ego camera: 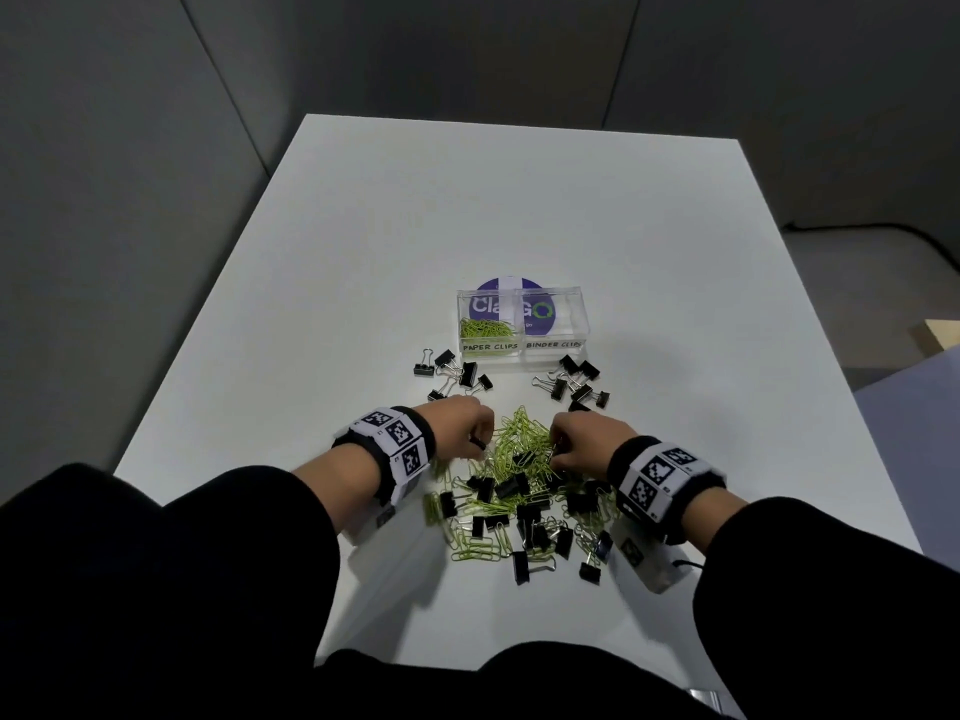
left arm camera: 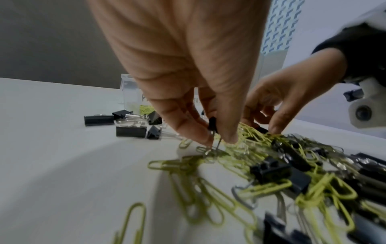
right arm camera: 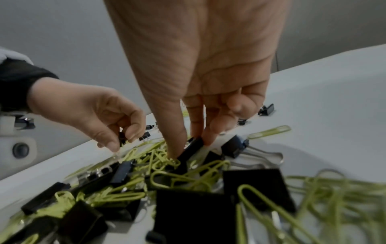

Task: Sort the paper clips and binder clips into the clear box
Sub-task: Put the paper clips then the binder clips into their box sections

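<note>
- The left hand [left arm camera: 188, 69] pinches a small black binder clip [left arm camera: 212, 126] between thumb and fingertips.
- Green paper clips [left arm camera: 208, 189] and black binder clips lie mixed on the white table [left arm camera: 62, 165].
- The right hand [left arm camera: 292, 95] reaches into the pile.

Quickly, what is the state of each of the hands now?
Left hand: closed, pinching a small black binder clip above the pile.
Right hand: closed, pinching a black binder clip in the pile.

Green, black and white on the bench

Paper clips [ego camera: 519, 433] were yellow-green, binder clips [ego camera: 506, 485] black with silver handles; the bench [ego camera: 519, 200] was white, wrist bands [ego camera: 395, 441] checkered black-and-white, and a purple sticker [ego camera: 540, 317] showed behind the clear box [ego camera: 522, 350].
</note>
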### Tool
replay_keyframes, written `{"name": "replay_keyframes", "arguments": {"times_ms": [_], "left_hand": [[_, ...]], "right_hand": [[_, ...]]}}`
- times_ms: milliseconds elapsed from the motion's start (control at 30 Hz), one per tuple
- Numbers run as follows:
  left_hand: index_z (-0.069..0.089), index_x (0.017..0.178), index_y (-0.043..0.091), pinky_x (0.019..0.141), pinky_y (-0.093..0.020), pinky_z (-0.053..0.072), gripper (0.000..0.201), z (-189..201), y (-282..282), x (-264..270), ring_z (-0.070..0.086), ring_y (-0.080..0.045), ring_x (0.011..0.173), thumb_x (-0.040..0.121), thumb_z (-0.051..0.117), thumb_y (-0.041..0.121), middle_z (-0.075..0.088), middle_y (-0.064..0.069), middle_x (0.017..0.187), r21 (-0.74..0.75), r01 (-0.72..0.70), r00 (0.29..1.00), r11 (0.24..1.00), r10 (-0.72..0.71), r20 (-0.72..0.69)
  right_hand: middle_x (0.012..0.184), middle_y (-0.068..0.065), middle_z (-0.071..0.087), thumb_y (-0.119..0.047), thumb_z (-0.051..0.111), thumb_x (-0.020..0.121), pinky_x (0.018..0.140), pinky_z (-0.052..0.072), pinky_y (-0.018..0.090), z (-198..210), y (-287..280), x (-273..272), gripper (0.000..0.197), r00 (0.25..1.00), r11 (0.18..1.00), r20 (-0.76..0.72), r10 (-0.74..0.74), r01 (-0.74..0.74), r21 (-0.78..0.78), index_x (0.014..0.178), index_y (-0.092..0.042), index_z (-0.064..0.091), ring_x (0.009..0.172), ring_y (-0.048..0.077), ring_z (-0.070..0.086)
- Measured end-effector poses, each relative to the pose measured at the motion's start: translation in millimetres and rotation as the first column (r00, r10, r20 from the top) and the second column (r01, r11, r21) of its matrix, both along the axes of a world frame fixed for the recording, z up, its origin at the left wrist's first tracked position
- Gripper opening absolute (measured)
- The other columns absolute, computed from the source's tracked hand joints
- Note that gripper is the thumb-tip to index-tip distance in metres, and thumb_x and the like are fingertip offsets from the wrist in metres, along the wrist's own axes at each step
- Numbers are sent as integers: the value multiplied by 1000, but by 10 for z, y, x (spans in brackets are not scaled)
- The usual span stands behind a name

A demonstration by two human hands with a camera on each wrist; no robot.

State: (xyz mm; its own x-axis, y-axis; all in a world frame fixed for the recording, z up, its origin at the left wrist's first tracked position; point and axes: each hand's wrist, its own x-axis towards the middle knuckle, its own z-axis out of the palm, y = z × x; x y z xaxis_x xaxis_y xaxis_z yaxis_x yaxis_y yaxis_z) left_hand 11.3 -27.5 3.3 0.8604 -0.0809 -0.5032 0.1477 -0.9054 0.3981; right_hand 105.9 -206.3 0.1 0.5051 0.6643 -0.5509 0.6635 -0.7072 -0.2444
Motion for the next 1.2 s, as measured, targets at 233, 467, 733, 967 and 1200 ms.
{"name": "replay_keyframes", "arguments": {"times_ms": [233, 467, 733, 967, 1200], "left_hand": [[60, 113, 11, 81, -23, 46, 25, 75, 152, 34, 60, -18, 95, 89, 59, 19, 63, -7, 111, -68, -98, 994, 993, 100, 31], [62, 109, 10, 85, -23, 44, 21, 138, 310, 109, 58, -19, 101, 89, 56, 9, 61, -5, 114, -70, -167, 973, 983, 176, 149], [56, 107, 19, 79, -32, 46, 21, 139, 413, 196, 57, -22, 100, 92, 45, 11, 59, -1, 112, 177, -235, 944, 956, 181, 276], [56, 121, 18, 79, -32, 45, 29, 144, 350, 272, 52, -22, 109, 94, 47, 16, 56, -3, 120, 264, -173, 931, 949, 69, 359], [53, 127, 23, 95, -35, 47, 36, 71, -299, 265, 49, -19, 116, 91, 53, 26, 53, -1, 127, 136, 281, 940, 950, -301, 164]], "right_hand": [[106, 8, 65, -19, 58, 87, 77, 45, 27, 14, 30, 40, 17, 998, 999, -65, 8, -5, 47, 100, -9, 61, 98, 22, 60], [110, 4, 64, -17, 51, 89, 75, 45, 28, 176, 41, 232, 21, 994, 995, 32, 103, -103, -1, 109, -15, 57, 93, 19, 58], [117, 11, 62, -20, 46, 95, 81, 46, 35, 232, 227, 549, 26, 974, 979, 169, -152, 124, 163, 118, -12, 54, 104, 29, 58], [128, 7, 49, -26, 49, 93, 87, 46, 38, 134, 176, 522, 36, 965, 977, 213, -153, 114, 181, 128, -18, 47, 115, 27, 51], [113, 0, 60, -33, 50, 91, 75, 43, 29, 103, -224, 259, 24, 986, 998, 156, 55, -52, -24, 110, -20, 55, 102, 17, 57]]}}
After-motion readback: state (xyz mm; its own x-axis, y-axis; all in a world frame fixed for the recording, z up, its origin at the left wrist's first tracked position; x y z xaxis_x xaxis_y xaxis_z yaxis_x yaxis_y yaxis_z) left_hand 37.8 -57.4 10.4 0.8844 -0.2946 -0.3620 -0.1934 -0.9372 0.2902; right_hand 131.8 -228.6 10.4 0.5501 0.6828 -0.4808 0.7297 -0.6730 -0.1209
